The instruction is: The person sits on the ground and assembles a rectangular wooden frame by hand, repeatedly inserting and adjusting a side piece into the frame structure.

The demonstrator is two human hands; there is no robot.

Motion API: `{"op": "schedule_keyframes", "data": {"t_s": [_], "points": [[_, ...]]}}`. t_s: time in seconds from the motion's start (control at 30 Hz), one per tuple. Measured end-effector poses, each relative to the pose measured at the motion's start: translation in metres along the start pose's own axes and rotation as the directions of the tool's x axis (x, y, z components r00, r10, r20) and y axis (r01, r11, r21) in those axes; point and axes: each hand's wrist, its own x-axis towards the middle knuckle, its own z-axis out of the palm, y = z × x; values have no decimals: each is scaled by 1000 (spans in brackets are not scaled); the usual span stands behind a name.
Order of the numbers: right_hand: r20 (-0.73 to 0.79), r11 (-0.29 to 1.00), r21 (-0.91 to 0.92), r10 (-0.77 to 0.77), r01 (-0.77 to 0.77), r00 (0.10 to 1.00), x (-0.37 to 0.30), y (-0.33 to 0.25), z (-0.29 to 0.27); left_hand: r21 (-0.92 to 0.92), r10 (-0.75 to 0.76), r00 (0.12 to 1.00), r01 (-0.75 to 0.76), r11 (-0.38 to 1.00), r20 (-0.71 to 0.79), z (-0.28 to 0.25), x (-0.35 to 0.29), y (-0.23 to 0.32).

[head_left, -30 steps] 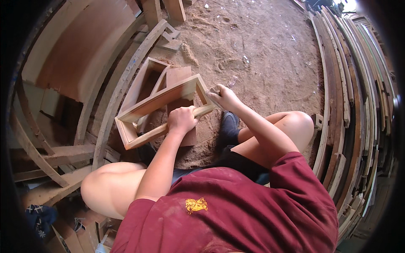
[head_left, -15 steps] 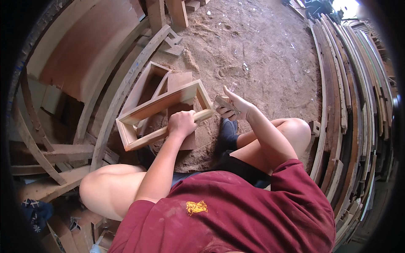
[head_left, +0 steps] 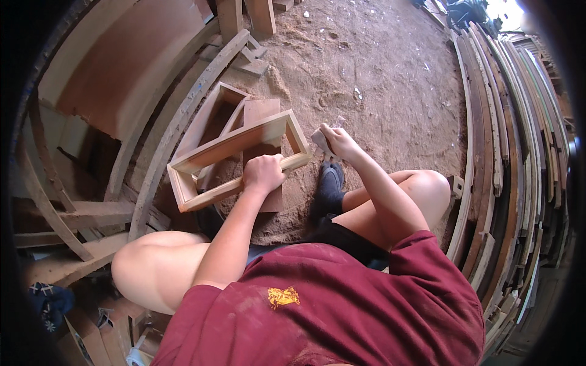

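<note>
From the picture's lower centre the left forearm angles up to a left hand (head_left: pixel 264 172) curled around the wooden frame (head_left: pixel 217 195) left of centre, hiding its gripped rail, while the right hand (head_left: pixel 339 141), near centre, pinches a flat pale piece (head_left: pixel 318 139), partly covered and indistinct.

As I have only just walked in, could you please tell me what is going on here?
A person in a dark red shirt grips a pale rectangular wooden frame by its near rail with the left hand. The right hand holds a small, flat greyish-brown block by the frame's right end. Partly hidden by the frame are a flat reddish-brown board and a second open wooden frame.
</note>
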Motion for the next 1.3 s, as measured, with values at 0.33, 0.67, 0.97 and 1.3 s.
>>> {"op": "schedule_keyframes", "data": {"t_s": [0.33,0.67,0.97,1.3], "points": [[-35,977,-199,-92,83,995,12,17,-1,-18,12,1000,-12,1000,-7,-2,0,1],[-144,884,-358,-372,302,917,7,34,26,-14,-3,1000,3,1000,16,-1,1,-2],[-227,914,-364,-276,182,934,17,18,34,-22,21,1000,-20,1000,21,4,2,-3],[-269,880,-422,-351,218,897,30,14,33,-8,21,999,-21,1000,41,-3,4,1]]}}
